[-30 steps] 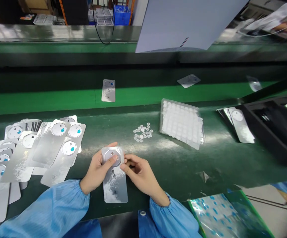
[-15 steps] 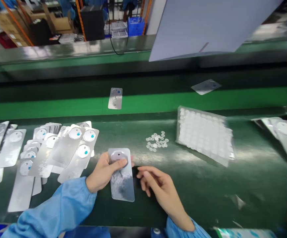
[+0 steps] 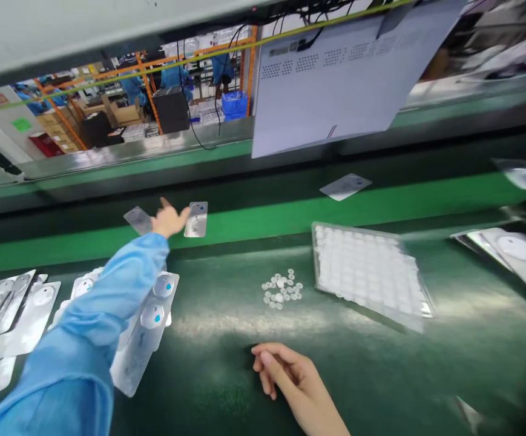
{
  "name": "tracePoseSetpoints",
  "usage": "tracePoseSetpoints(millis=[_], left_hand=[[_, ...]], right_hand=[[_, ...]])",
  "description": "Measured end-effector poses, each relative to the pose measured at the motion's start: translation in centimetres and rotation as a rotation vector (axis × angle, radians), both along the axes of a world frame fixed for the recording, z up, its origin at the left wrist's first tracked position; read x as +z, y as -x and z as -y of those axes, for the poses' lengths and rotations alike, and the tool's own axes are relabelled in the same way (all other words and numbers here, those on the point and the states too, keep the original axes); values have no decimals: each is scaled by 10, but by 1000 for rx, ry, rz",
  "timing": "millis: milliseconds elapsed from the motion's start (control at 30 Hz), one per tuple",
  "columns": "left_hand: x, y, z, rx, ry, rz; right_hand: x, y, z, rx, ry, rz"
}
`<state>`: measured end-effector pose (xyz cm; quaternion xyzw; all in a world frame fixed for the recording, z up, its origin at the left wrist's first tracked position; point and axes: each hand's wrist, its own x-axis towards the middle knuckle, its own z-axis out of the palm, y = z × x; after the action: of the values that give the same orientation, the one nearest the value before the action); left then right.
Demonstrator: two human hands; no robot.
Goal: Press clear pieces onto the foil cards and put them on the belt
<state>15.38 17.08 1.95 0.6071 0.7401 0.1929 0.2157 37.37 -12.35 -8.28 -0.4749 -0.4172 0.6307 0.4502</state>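
My left hand (image 3: 170, 220) reaches far out over the bright green strip, fingers spread and holding nothing. On its left side lies a thin silvery plate (image 3: 138, 220), close to the fingers. Just right of the thumb is another silvery plate (image 3: 196, 220) with a blue dot. My right hand (image 3: 287, 378) hovers low over the dark green worktop, thumb and fingers drawn together. Whatever sits at its fingertips, if anything, is too small to make out. Beyond it lies a loose group of small clear round discs (image 3: 282, 289).
Overlapping silvery plates (image 3: 141, 339) are piled at left, partly behind my sleeve. A clear tray of white round pieces (image 3: 367, 266) sits right of the discs. More plates (image 3: 512, 248) lie at far right; one plate (image 3: 345, 186) rests on the strip. A white panel (image 3: 330, 85) hangs above.
My left hand has moved from the near worktop out to the strip and let go of the plate, which now lies there. My right hand keeps its pose. The view has tilted up.
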Motion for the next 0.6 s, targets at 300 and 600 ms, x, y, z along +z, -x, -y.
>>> tracePoseSetpoints(millis=[300,600], left_hand=[[-1,-31,-31,13,36,138],[-29,-51,157,-324,35,788]], right_hand=[[3,2,-1,11,-34,3],[14,15,-14,-90,-98,-46]])
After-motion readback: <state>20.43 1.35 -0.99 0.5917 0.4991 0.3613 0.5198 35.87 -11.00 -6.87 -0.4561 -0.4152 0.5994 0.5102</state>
